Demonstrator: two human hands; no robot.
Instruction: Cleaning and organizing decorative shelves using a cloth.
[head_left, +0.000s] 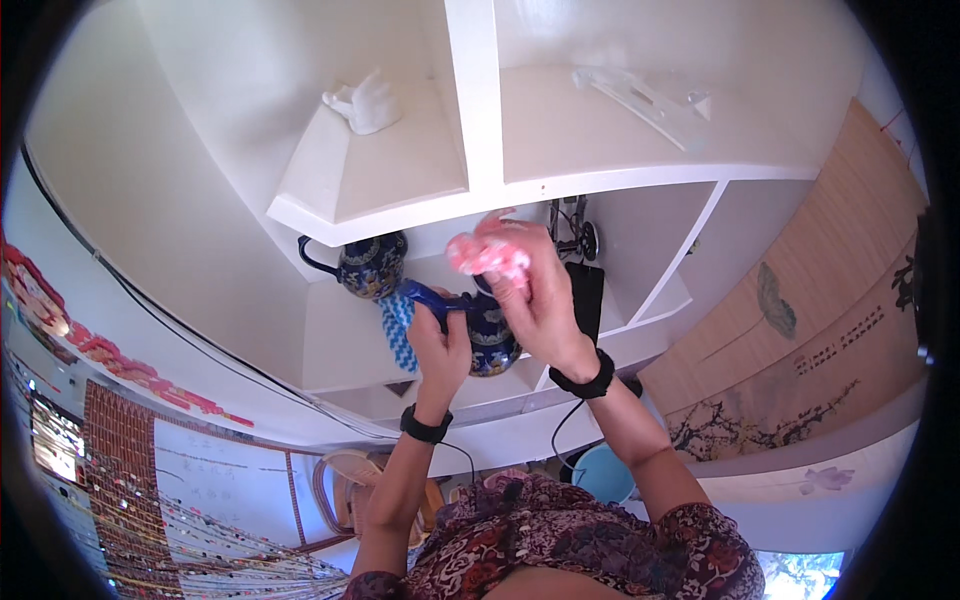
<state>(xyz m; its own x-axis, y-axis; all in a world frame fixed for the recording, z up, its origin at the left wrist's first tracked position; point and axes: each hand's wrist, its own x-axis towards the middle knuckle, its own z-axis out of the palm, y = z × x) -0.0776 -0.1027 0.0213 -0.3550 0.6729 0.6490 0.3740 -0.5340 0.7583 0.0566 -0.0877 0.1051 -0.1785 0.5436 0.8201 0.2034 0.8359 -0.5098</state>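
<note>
In the lower shelf compartment, my left hand grips a dark blue patterned teapot by a long blue curved part, spout or handle. My right hand is closed on a crumpled pink-and-white cloth, held over that teapot and hiding part of its top. A second dark blue patterned teapot with a looped handle stands to the left. A blue-and-white zigzag cloth lies below it, just left of my left hand.
White shelving holds a white hand-shaped ornament and a clear object above. A dark metal ornament and black item sit behind my right hand. Below are chairs, a blue bucket and a bead curtain.
</note>
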